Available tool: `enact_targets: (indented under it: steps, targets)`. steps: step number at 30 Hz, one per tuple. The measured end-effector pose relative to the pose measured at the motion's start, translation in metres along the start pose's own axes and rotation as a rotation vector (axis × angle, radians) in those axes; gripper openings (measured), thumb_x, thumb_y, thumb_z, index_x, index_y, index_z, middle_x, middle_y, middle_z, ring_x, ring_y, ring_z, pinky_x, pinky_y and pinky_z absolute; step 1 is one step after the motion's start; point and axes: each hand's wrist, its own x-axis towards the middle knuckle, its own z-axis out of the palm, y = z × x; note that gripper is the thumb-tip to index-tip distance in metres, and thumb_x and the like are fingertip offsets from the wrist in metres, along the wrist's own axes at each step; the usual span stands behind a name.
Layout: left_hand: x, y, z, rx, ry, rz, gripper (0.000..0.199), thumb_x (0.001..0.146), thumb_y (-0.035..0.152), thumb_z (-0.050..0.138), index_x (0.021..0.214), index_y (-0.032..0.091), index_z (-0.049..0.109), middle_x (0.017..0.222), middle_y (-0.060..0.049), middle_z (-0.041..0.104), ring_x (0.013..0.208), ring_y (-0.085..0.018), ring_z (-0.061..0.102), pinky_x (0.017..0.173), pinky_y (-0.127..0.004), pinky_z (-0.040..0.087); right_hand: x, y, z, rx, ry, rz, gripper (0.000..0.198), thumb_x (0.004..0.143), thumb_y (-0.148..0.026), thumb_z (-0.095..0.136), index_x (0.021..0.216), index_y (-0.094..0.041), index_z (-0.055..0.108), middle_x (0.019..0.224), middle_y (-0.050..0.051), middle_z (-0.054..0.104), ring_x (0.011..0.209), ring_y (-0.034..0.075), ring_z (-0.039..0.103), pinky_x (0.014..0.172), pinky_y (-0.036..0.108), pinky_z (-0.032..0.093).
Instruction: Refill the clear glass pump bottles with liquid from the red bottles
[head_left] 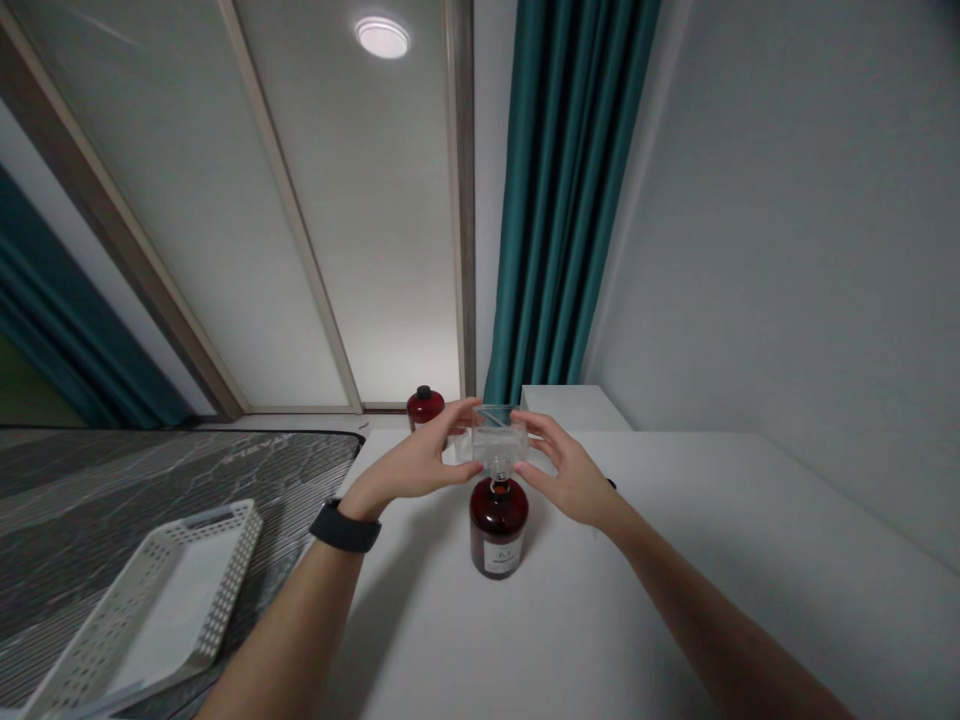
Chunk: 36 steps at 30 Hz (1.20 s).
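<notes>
A clear, funnel-like vessel is held between my two hands, its narrow lower end at the open mouth of a dark red-brown bottle. Whether that end sits inside the neck or just above it I cannot tell. The bottle stands upright on the white table and has a white label. My left hand, with a black band on the wrist, grips the vessel's left side between thumb and fingers. From the right, my right hand holds it the same way. Behind my left hand stands a second red bottle with a black cap, partly hidden.
The white table meets a grey wall on the right. A white box stands at its far end. Left of the table, a white perforated basket lies on a dark patterned surface. A small black object shows behind my right wrist.
</notes>
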Motion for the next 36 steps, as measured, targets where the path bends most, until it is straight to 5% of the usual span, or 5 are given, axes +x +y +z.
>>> enact_targets:
  steps: [36]
  targets:
    - [-0.0011,0.0074,-0.0016,0.124,0.032,0.067,0.066,0.082,0.029,0.07,0.138,0.025,0.037,0.139,-0.014,0.051,0.122,-0.029,0.056,0.104,-0.053,0.047,-0.0004,-0.0057,0.0001,-0.124,-0.011,-0.095,0.054,0.086,-0.015,0.062,0.135,-0.033,0.047,0.142,0.006,0.05,0.136,0.025,0.047,0.115,0.05,0.04]
